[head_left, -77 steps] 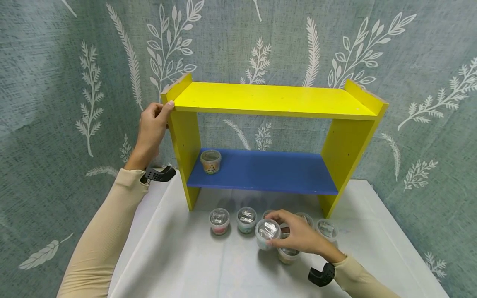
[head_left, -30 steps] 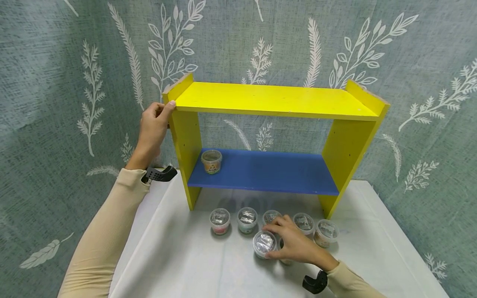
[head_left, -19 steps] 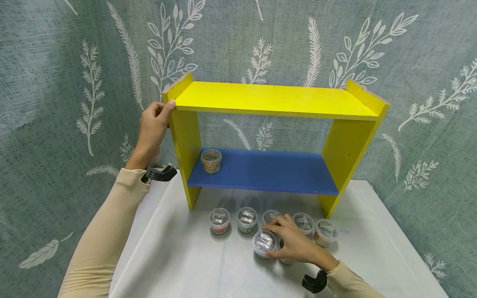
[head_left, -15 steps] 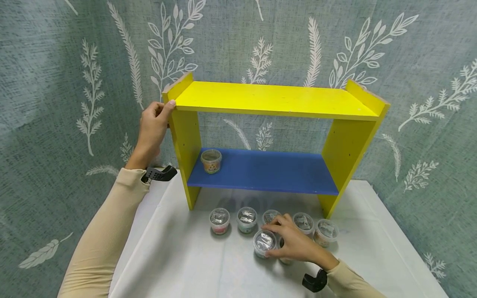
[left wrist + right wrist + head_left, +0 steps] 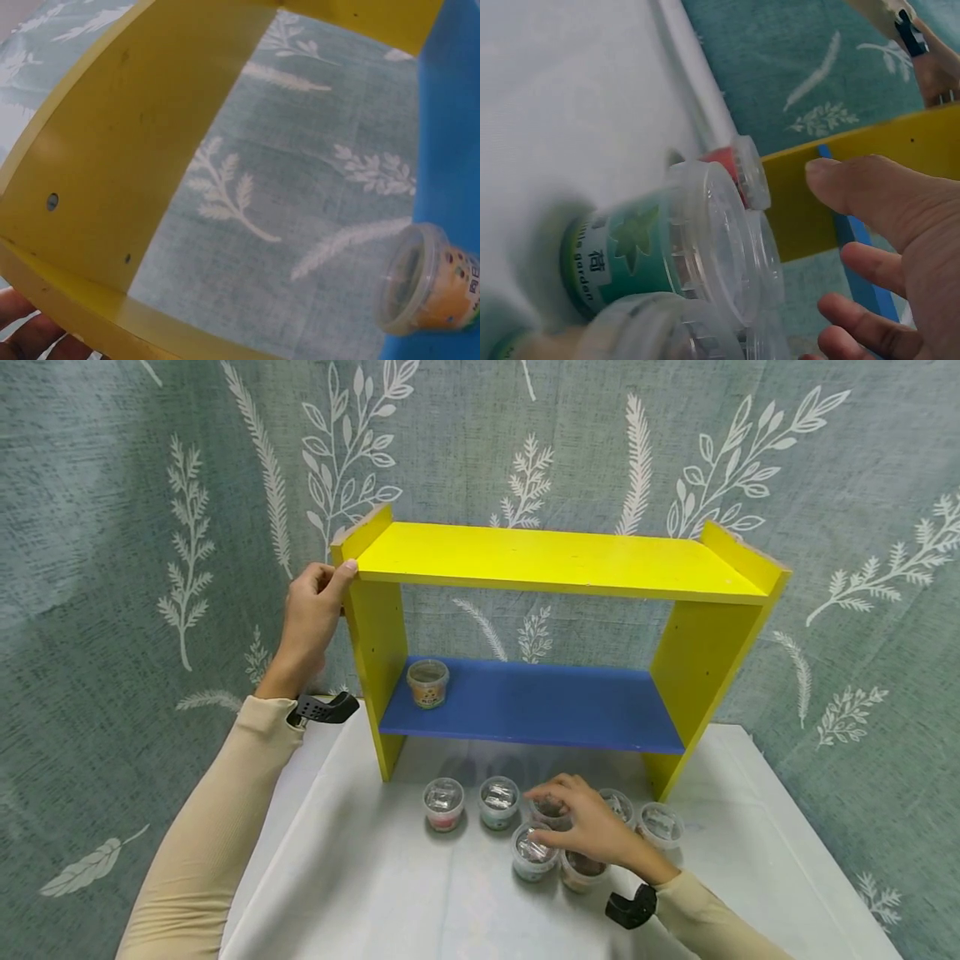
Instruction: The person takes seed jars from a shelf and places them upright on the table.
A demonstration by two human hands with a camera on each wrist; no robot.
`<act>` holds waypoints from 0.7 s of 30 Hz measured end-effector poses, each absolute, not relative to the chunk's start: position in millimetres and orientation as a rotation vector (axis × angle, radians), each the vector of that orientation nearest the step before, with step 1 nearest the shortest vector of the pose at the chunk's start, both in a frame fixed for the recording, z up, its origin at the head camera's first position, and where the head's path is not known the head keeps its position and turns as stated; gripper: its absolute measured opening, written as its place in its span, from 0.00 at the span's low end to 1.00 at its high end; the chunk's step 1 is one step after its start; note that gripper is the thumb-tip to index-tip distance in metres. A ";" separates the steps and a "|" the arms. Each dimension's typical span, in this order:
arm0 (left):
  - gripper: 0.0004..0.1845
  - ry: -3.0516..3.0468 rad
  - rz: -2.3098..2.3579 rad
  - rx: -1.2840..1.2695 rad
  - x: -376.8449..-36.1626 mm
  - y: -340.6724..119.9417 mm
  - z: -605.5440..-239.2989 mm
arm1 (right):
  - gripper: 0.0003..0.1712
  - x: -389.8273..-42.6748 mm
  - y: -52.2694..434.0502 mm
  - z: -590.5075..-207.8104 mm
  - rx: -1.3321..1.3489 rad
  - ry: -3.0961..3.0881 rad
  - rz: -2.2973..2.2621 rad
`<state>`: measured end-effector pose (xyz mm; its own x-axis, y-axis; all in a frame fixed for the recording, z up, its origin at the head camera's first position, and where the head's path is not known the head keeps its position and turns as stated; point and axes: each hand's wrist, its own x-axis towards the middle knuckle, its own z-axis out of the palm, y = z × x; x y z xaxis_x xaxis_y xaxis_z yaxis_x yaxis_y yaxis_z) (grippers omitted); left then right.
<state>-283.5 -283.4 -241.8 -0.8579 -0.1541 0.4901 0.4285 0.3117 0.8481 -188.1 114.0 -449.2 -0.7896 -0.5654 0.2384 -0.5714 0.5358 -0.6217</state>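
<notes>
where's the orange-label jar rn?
In the head view the orange-label jar stands alone at the left end of the blue shelf, just inside the yellow side panel that the left hand grips from outside.

Looks like a staged recording setup, not a lived-in room: a leaf-print fabric backdrop hangs behind everything, a white sheet covers the table, and the only furniture is a painted yellow-and-blue toy-like shelf.

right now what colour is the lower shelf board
Blue, between yellow side panels; the head view shows it best.
</notes>
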 end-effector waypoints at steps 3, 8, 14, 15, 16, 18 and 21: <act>0.24 -2.092 -1.580 -0.241 -283.8 -283.8 -241.5 | 0.32 -192.3 112.0 -446.9 0.996 -2.737 1.153; 0.24 -2.089 -1.572 -0.255 -284.1 -284.4 -240.8 | 0.32 -198.2 107.6 -441.4 0.984 -2.704 1.217; 0.24 -2.086 -1.562 -0.253 -283.9 -285.8 -240.0 | 0.28 -206.2 97.8 -433.6 0.993 -2.617 1.278; 0.24 -2.087 -1.560 -0.254 -284.3 -285.9 -239.9 | 0.27 -207.9 95.9 -433.1 0.988 -2.605 1.288; 0.24 -2.088 -1.558 -0.254 -284.8 -285.9 -239.9 | 0.27 -209.6 93.9 -432.6 0.977 -2.599 1.292; 0.24 -2.092 -1.556 -0.255 -285.5 -285.9 -240.1 | 0.26 -213.0 89.6 -431.7 0.958 -2.594 1.291; 0.24 -2.099 -1.549 -0.246 -286.0 -286.3 -241.3 | 0.24 -218.6 81.9 -430.0 0.931 -2.607 1.282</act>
